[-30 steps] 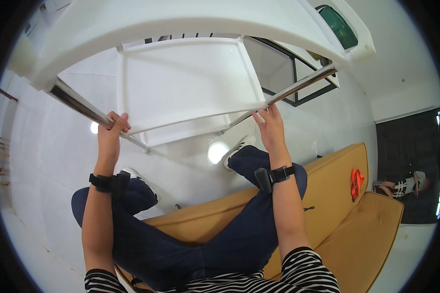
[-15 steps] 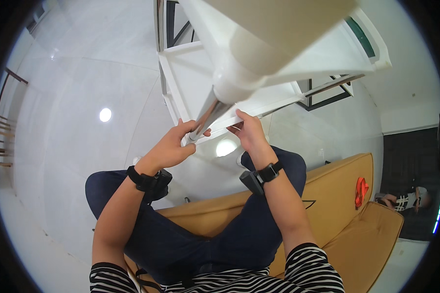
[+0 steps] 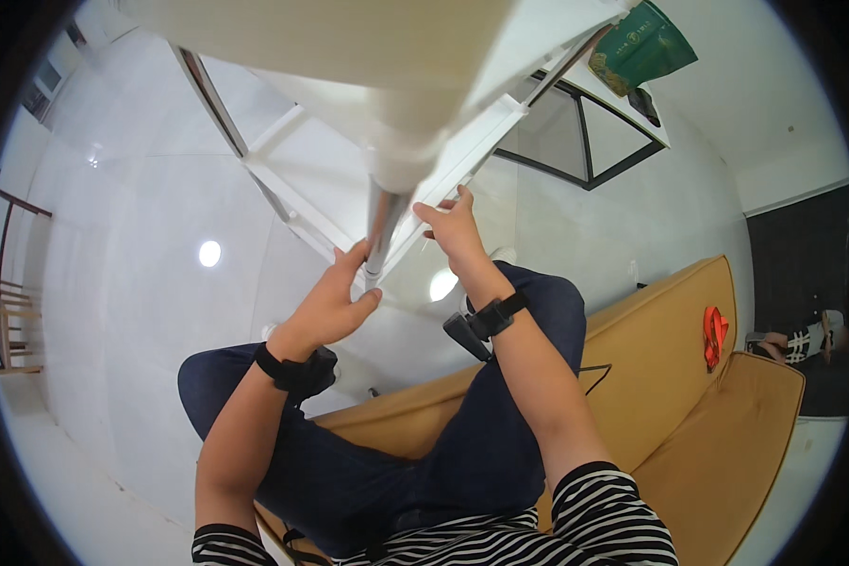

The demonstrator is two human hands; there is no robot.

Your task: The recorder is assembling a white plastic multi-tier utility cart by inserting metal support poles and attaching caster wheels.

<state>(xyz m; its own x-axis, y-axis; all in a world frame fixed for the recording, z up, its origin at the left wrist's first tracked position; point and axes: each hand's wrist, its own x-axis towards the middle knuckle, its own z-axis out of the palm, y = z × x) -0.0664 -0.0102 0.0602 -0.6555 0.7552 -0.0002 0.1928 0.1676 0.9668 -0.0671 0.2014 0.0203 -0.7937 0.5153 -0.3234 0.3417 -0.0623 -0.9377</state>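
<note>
A white tiered shelf rack (image 3: 292, 179) with shiny metal posts stands in front of me, its upper tier very close to the camera. One metal post (image 3: 379, 231) runs down from a white corner socket (image 3: 404, 156) to the near corner of the lower tier. My left hand (image 3: 328, 307) is beside the foot of this post, thumb and fingers apart, fingertips at the post's left side. At the lower tier's right rim is my right hand (image 3: 455, 231), its thumb spread from the fingers; whether it touches the rim is unclear.
I sit on a mustard sofa (image 3: 651, 302) with a red strap (image 3: 715, 338) on it. A black-framed white table (image 3: 623, 104) at far right bears a green bag (image 3: 643, 52). Wooden chairs (image 3: 14, 311) stand far left. Another person (image 3: 802, 340) is at the right edge.
The rack has shifted left and turned in view, exposing the green bag and table. My left hand has loosened from the post's foot; my right hand has moved slightly left and its fingers have spread.
</note>
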